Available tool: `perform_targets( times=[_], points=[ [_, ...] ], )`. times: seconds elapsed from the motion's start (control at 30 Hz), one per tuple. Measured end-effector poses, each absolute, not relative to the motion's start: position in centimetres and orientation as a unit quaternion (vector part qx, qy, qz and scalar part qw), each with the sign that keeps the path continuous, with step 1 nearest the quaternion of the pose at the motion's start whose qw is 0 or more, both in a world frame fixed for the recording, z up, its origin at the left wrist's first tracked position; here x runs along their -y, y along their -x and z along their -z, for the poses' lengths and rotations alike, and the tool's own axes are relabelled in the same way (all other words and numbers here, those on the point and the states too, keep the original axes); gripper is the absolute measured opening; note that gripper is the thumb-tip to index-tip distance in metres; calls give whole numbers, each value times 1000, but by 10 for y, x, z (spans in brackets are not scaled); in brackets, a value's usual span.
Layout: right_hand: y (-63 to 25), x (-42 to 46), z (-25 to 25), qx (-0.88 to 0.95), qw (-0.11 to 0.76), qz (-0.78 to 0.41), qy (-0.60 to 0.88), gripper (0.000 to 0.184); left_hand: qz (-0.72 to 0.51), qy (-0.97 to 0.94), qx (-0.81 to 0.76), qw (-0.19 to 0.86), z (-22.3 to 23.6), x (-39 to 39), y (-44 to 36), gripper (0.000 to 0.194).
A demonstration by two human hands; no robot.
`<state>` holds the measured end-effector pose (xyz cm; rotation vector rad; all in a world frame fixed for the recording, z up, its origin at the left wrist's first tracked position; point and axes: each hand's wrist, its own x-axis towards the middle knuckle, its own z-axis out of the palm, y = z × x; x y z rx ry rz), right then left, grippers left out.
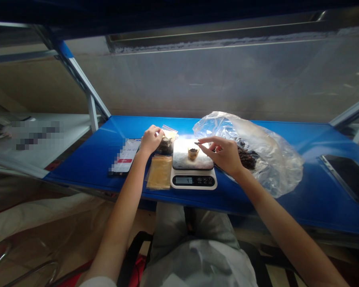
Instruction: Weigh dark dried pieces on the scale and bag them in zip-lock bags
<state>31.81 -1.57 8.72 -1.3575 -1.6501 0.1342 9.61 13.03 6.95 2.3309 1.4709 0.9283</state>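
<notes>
A white kitchen scale (179, 162) stands on the blue table, its display showing what looks like 4.1. On its plate sits a small tan cup (193, 156) with dark bits inside. My right hand (225, 154) is beside the cup, thumb and forefinger pinching a small dark dried piece (197, 143) near its rim. My left hand (151, 140) is closed at the edge of a small clear zip bag (167, 139) with dark contents, left of the scale. Right of the scale, a large clear plastic bag (275, 167) lies open around a heap of dark dried pieces (247, 157).
A stack of flat yellowish zip bags (159, 172) lies left of the scale. Farther left is a lit phone (126, 156) showing a timer. A dark phone (347, 175) rests at the right. Metal shelf struts (83, 87) flank the table, and a wall (197, 87) rises behind.
</notes>
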Motion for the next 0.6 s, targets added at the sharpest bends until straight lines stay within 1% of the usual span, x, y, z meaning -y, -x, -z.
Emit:
perform_targets(
  times=[0.1, 0.3, 0.47, 0.6],
  points=[
    [-316, 14, -81, 662, 475, -41, 578, 17, -313, -796, -505, 116, -70, -130, -96, 27],
    [-317, 13, -78, 694, 448, -75, 559, 23, -315, -797, -503, 115, -70, -130, -96, 26],
    [-318, 14, -78, 740, 418, 12, 527, 23, -314, -799, -501, 113, -69, -131, -96, 26],
    [-317, 13, -76, 774, 391, 39, 496, 25, -313, -799, -501, 113, -69, -131, -96, 26]
  ],
)
